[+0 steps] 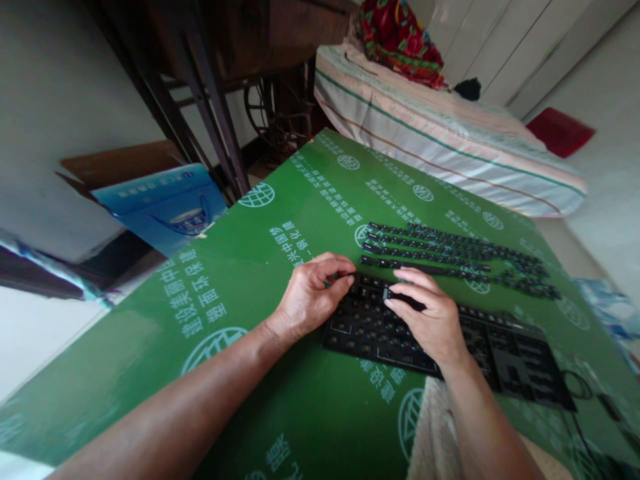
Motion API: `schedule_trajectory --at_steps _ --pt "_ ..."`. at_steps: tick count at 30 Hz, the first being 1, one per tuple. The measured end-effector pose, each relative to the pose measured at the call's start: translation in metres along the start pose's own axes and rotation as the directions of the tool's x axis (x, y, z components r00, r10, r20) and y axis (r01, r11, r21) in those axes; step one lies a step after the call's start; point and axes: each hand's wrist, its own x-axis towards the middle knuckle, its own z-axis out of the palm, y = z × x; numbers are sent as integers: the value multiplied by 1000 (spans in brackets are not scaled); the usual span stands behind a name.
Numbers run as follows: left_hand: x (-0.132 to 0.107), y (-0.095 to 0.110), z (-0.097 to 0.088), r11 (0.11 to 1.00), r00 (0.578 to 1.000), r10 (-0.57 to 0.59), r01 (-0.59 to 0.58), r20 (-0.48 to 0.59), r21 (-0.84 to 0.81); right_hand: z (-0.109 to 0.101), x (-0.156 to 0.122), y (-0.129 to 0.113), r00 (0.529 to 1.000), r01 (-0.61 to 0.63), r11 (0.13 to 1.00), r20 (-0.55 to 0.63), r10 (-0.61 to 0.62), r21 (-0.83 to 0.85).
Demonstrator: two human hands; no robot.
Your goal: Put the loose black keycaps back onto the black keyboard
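A black keyboard with its keycaps removed lies on a green printed sheet. Several rows of loose black keycaps lie laid out on the sheet just beyond it. My left hand rests on the keyboard's left end, fingers curled in a pinch; what they hold is hidden. My right hand hovers over the keyboard's left half, with a black keycap pinched between thumb and fingers.
A bed with a striped cover and a red patterned blanket stands beyond the sheet. A blue carton and dark wooden furniture legs sit at the left. The keyboard's cable trails at the right.
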Motion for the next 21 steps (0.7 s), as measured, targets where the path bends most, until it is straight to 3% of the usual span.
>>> schedule_trajectory --at_steps 10,21 --pt "-2 -8 2 989 999 42 -42 4 142 11 2 -5 1000 11 998 30 -9 -56" --pt "-2 -7 4 988 1000 -1 -2 21 154 14 3 -6 998 -45 997 48 48 -68"
